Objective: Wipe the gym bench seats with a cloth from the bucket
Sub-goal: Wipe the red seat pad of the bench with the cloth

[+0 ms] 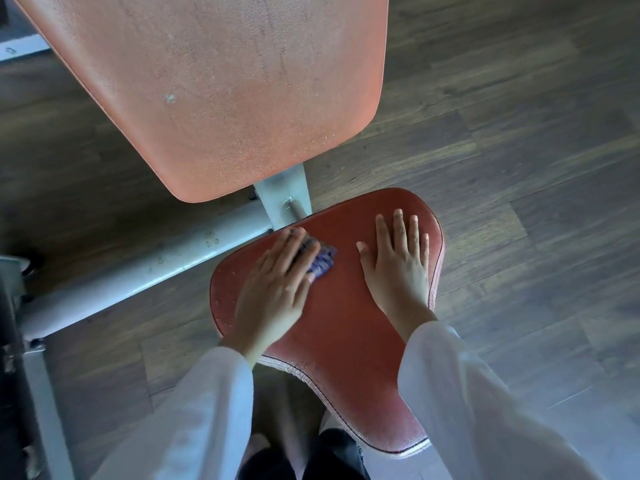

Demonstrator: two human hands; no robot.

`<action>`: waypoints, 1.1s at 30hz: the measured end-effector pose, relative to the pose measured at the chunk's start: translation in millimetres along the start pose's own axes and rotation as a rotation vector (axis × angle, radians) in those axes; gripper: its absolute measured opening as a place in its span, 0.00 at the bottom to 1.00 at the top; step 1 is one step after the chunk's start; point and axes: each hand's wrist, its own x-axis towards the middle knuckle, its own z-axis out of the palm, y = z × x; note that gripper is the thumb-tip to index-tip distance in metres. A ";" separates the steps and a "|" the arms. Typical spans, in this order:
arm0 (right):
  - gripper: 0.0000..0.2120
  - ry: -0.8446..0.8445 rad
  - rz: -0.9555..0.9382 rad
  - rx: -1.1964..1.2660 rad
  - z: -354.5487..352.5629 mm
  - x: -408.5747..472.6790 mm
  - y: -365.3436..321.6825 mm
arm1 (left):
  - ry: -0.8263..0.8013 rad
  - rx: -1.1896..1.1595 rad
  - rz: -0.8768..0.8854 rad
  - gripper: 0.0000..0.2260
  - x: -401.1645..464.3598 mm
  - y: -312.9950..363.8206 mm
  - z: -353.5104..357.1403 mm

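A red padded bench seat (pixel 343 327) fills the lower middle of the head view. My left hand (pixel 277 285) lies flat on a small blue-purple cloth (pixel 322 263), pressing it against the seat's far left part; the hand is blurred. My right hand (pixel 398 261) rests flat on the seat's far right part, fingers straight and spread, holding nothing. The larger orange-red backrest pad (pixel 225 88) stretches away at the top. No bucket is in view.
The bench's white metal frame (pixel 145 268) runs from under the backrest to the lower left. Dark wooden floor (pixel 519 168) surrounds the bench. My white sleeves and dark trousers show at the bottom edge.
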 end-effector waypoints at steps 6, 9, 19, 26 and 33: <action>0.26 0.015 0.002 0.003 1.9 -0.5 -1.4 | -0.013 -0.075 -0.355 0.24 22.8 -13.2 -3.7; 0.25 0.036 0.006 0.014 2.8 -1.3 -2.0 | 0.014 -0.033 -0.118 0.21 -0.1 6.9 -4.0; 0.25 0.019 0.061 0.017 4.0 -11.9 -10.6 | 0.040 -0.105 -0.307 0.23 -10.7 -38.6 -11.1; 0.24 -0.021 0.093 0.002 5.0 -36.5 -24.5 | -0.032 -0.050 0.266 0.20 -53.6 -26.2 -14.3; 0.24 -0.023 0.096 -0.009 5.0 -58.6 -32.4 | 0.104 -0.209 -0.265 0.21 -33.9 -63.9 -7.9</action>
